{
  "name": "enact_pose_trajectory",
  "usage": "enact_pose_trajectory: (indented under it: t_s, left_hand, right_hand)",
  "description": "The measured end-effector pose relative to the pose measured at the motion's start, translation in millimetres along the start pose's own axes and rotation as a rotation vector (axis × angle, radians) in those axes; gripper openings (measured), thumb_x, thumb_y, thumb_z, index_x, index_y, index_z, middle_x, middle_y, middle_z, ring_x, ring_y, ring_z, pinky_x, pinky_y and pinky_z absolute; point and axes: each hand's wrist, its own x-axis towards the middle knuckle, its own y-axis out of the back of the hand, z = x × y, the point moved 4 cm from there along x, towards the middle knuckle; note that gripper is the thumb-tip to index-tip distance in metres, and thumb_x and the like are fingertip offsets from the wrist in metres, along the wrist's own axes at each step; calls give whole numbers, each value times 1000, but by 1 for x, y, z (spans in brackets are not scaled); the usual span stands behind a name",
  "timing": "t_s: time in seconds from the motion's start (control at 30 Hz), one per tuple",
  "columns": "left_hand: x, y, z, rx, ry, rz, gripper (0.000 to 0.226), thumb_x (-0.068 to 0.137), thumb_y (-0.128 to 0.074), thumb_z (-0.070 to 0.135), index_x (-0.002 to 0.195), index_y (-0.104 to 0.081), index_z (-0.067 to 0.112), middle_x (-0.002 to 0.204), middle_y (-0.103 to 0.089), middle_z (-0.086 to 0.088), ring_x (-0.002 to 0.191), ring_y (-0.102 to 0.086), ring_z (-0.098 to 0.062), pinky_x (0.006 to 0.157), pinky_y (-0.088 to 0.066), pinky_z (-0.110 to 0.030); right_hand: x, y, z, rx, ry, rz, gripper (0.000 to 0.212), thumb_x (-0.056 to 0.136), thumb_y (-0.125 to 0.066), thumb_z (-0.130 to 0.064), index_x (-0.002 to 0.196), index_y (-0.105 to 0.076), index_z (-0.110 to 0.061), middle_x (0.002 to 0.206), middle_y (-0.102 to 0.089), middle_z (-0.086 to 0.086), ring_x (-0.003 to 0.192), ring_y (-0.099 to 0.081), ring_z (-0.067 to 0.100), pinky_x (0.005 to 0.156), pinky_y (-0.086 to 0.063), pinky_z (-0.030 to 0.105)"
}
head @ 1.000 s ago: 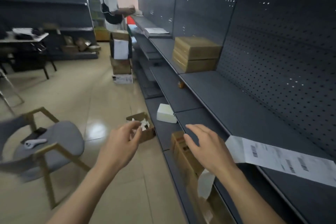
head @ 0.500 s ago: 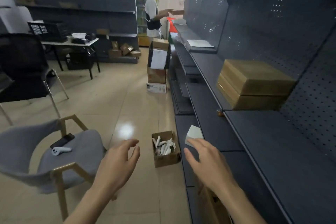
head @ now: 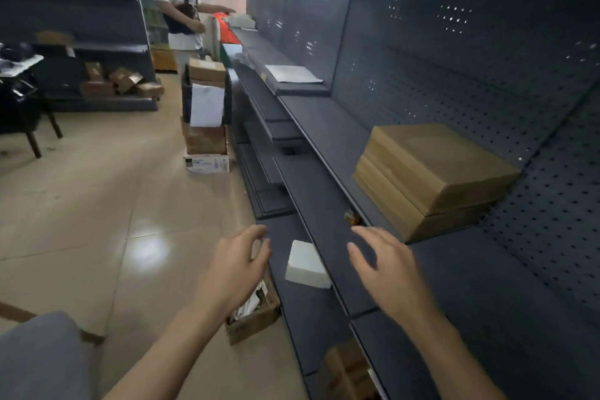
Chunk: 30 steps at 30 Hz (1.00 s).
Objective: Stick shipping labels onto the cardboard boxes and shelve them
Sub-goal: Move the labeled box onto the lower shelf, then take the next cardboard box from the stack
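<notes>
Your left hand (head: 238,269) and right hand (head: 388,269) are both empty, with the fingers loose and spread. The boxes (head: 431,178) sit stacked on the shelf (head: 324,130) just beyond your right hand, not touching it. A white block (head: 306,265) lies on a lower shelf (head: 302,318) between your hands. A small carton (head: 256,318) of paper scraps stands on the floor (head: 97,204), partly behind your left hand.

Dim, soft blur; glare on floor (head: 147,248).
</notes>
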Motion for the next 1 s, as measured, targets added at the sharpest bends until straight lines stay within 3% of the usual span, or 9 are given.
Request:
enact_pose_trajectory:
  t_s: [0.13,0.3,0.4,0.5,0.67,0.83,1.0]
  left_hand:
    - [69,-42,28,-33,-172,-111,32,99,-49,34,123,-65,20,119,-68,7,107,-61,-12,82,-41,-22]
    - [151,-84,56,-54,-294,-188,39,94,-42,44,118,-66,25,112,-69,9,95,-65,-11,85,-54,-36]
    - [199,-95,68,-96,-329,-219,31,99,-48,36,120,-66,22,114,-69,6,103,-65,-14,88,-54,-37]
    - [249,-105,83,-139,-364,-221,32,99,-48,36,121,-65,21,114,-69,4,105,-64,-16,82,-55,-37]
    - [316,-134,116,-281,-369,-292,37,102,-46,35,131,-59,16,128,-64,-5,118,-58,-23,89,-41,-31]
    - [367,-174,140,-428,-324,-522,46,102,-43,40,140,-52,17,140,-56,-4,129,-50,-24,95,-36,-30]
    - [386,-200,158,-587,-277,-788,41,100,-46,44,134,-57,23,124,-57,8,123,-51,-18,104,-39,-38]
  right_hand:
    - [26,22,40,-13,-145,143,39,99,-49,-41,134,-58,-24,129,-58,-15,116,-52,2,93,-46,22]
    - [52,51,84,-2,-287,359,38,99,-48,-39,130,-61,-20,126,-61,-10,110,-55,4,88,-50,23]
    - [66,65,100,-15,-359,480,35,99,-51,-36,126,-64,-18,123,-64,-7,106,-56,4,82,-43,15]
    - [76,77,111,-58,-438,590,38,97,-50,-37,122,-66,-14,119,-66,-3,102,-57,5,79,-40,11]
    - [81,85,126,-104,-699,623,52,97,-43,-51,135,-57,-20,135,-58,-3,120,-54,13,88,-39,22]
    - [92,72,129,219,-976,679,73,90,-43,-67,152,-35,-28,153,-42,-6,140,-38,15,111,-33,32]
    - [116,50,133,453,-1075,779,72,92,-51,-59,153,-33,-24,151,-41,-11,140,-38,11,108,-29,25]
